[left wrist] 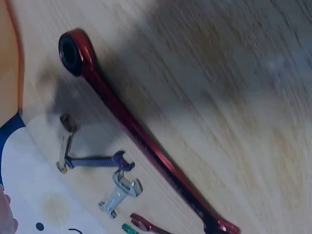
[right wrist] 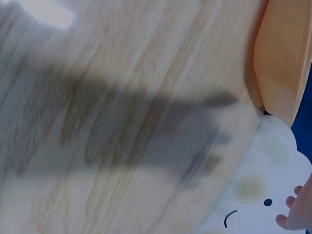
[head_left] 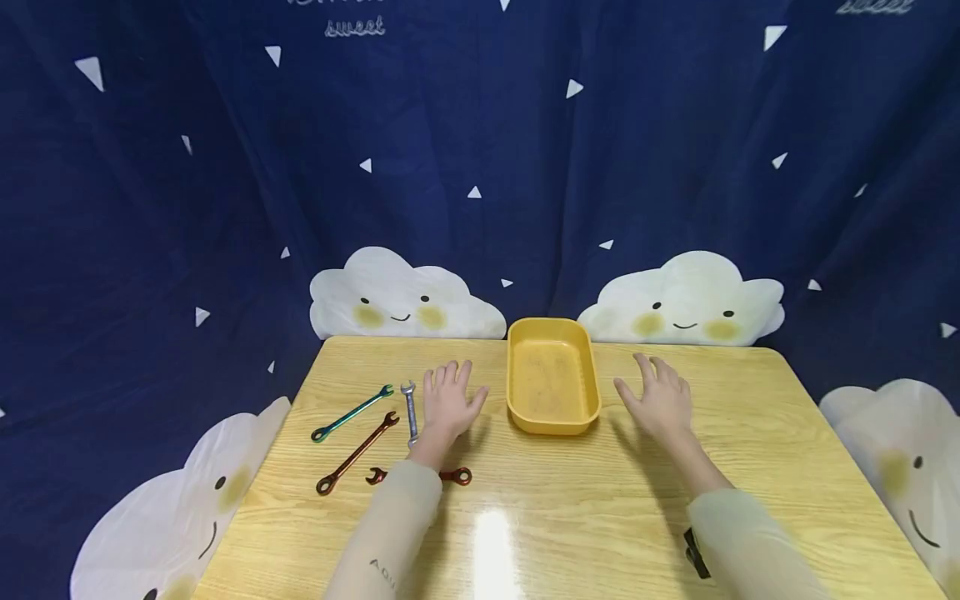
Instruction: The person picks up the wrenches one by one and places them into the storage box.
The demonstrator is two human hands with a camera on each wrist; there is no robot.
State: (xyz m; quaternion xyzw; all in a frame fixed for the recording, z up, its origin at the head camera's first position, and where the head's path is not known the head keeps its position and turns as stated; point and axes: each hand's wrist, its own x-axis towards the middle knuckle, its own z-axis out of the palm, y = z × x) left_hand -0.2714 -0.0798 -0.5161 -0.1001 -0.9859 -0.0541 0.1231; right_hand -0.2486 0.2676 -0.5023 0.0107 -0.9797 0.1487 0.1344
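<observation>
My left hand (head_left: 448,407) hovers over the table with straight, spread fingers and holds nothing. Under its forearm lies a red combination wrench (head_left: 456,476), partly hidden in the head view but long and whole-looking in the left wrist view. Left of that hand are a silver wrench (head_left: 411,412), a teal wrench (head_left: 352,414) and a copper-red wrench (head_left: 357,452). A purple-blue wrench (left wrist: 95,162) and another small wrench (left wrist: 64,148) show only in the left wrist view. To the right of the yellow plastic tub (head_left: 551,427), my right hand (head_left: 662,404) is raised with loose fingers, touching nothing.
The yellow tub stands at the back middle of the wooden table (head_left: 570,517), near its far edge. Behind hangs a dark blue curtain (head_left: 450,125) with white clouds and triangles. A small black object (head_left: 696,553) shows beside the right sleeve.
</observation>
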